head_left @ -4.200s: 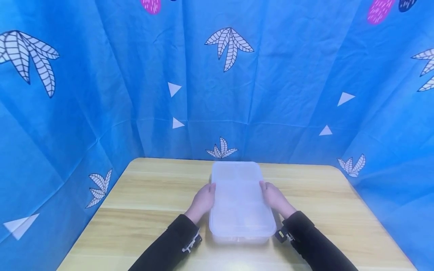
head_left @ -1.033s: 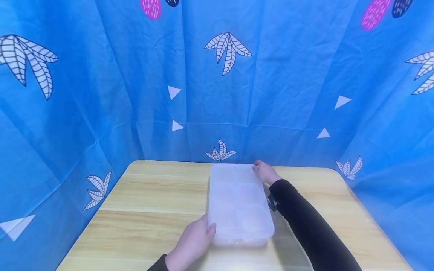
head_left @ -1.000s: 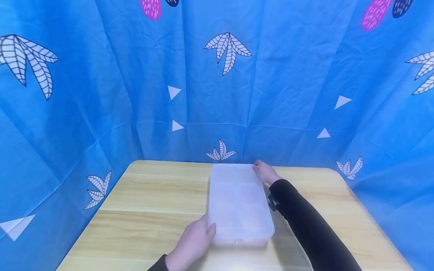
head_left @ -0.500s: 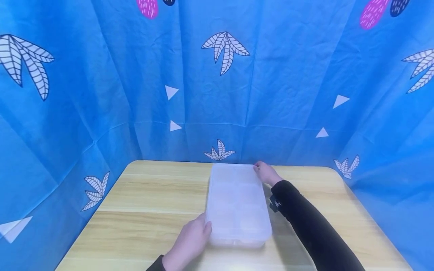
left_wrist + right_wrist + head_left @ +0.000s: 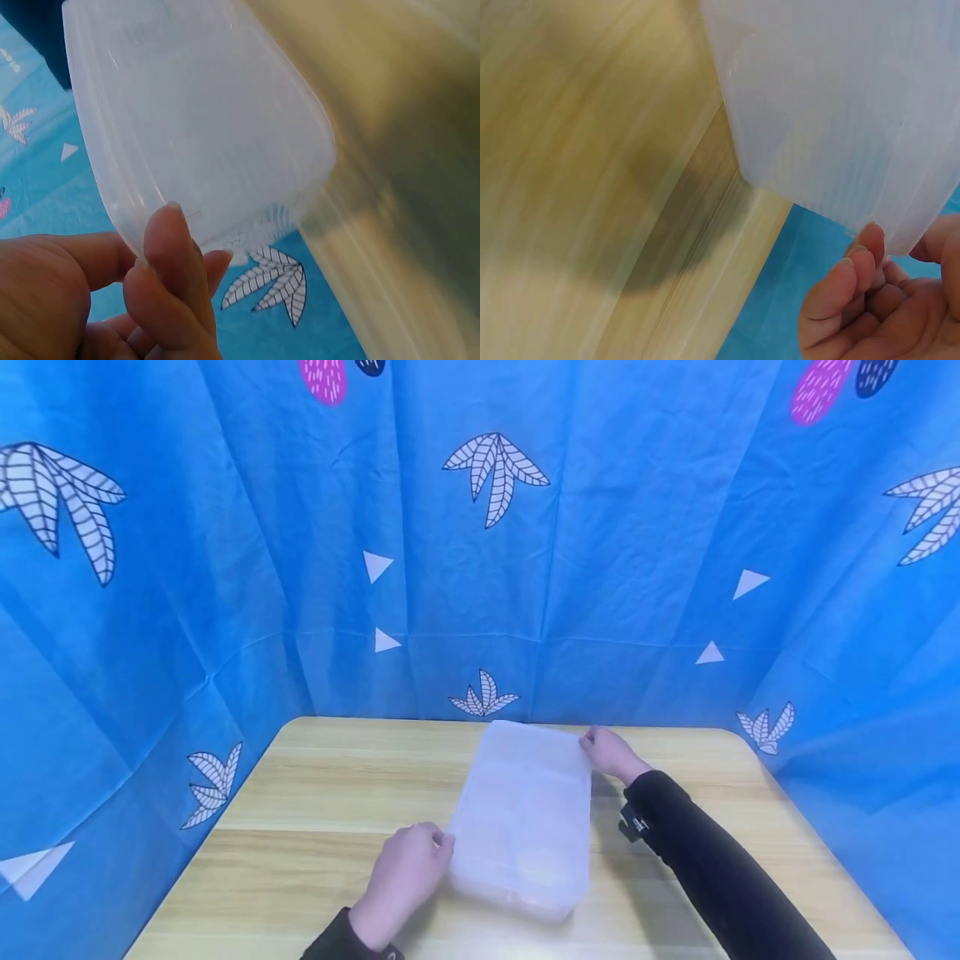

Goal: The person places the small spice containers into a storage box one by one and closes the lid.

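Note:
A translucent white lidded plastic container [image 5: 525,818] with inner compartments sits at an angle over the middle of the table. My left hand [image 5: 408,868] pinches its left side rim, towards the near end; in the left wrist view the thumb and fingers [image 5: 169,232] grip a corner edge. At the far right corner my right hand [image 5: 613,753] pinches the rim, and the right wrist view shows its fingertips [image 5: 866,247] on that corner. Whether the container's base touches the table or is slightly raised, I cannot tell. What lies inside is too blurred to make out.
The light wooden table [image 5: 315,793] has rounded far corners. Behind it and along both sides hangs a blue curtain [image 5: 637,543] printed with leaves and triangles. A small dark device [image 5: 633,822] is strapped to the right sleeve.
The container, squarer to the table before, has turned clockwise, its far end swinging right and its near end left. Both hands moved with it, having shifted earlier from mid-sides towards opposite corners.

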`<control>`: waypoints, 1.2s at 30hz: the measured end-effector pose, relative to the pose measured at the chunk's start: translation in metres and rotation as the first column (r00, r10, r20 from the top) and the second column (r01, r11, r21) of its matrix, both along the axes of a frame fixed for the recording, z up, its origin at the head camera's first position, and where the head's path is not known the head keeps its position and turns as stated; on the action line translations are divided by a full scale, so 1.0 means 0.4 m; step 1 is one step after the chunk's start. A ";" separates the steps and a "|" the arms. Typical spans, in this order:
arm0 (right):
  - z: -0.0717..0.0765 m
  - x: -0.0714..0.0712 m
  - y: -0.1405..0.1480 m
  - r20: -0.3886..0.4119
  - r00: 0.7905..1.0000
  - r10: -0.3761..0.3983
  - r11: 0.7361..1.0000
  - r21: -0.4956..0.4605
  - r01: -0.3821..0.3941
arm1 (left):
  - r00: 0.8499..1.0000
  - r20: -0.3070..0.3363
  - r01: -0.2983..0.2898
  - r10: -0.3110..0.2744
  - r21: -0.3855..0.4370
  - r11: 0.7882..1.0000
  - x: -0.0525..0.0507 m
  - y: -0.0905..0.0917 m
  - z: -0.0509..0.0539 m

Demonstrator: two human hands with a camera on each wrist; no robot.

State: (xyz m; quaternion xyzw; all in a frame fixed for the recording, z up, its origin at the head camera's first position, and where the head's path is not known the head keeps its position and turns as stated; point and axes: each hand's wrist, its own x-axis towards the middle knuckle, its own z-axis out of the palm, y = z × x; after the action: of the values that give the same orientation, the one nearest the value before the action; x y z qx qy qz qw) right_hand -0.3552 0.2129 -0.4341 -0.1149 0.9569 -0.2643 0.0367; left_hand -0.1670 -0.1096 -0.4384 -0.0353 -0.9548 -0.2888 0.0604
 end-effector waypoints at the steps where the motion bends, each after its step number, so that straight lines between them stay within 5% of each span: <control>1: 0.001 0.005 0.005 0.003 1.000 -0.007 1.000 -0.004 0.007 | 1.000 0.011 -0.007 0.007 0.005 1.000 -0.005 -0.003 0.000; 14: -0.001 0.077 0.081 0.097 0.994 -0.044 0.995 -0.080 0.052 | 0.996 0.056 -0.068 0.065 0.066 0.995 -0.074 -0.041 0.012; 23: 0.010 0.126 0.104 0.138 0.988 -0.070 0.992 -0.098 0.084 | 0.994 -0.002 -0.110 0.111 0.087 0.990 -0.099 -0.054 0.006; 36: 0.035 0.201 0.116 0.215 0.974 -0.070 0.983 -0.150 0.103 | 0.997 -0.056 -0.037 0.045 0.142 0.989 -0.143 -0.063 -0.014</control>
State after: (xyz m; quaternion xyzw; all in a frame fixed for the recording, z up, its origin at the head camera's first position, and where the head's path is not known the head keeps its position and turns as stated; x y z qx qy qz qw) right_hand -0.2748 0.2593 -0.4200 -0.0472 0.9274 -0.3524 0.1162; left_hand -0.2241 -0.1348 -0.4440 -0.0199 -0.9304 -0.3530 0.0970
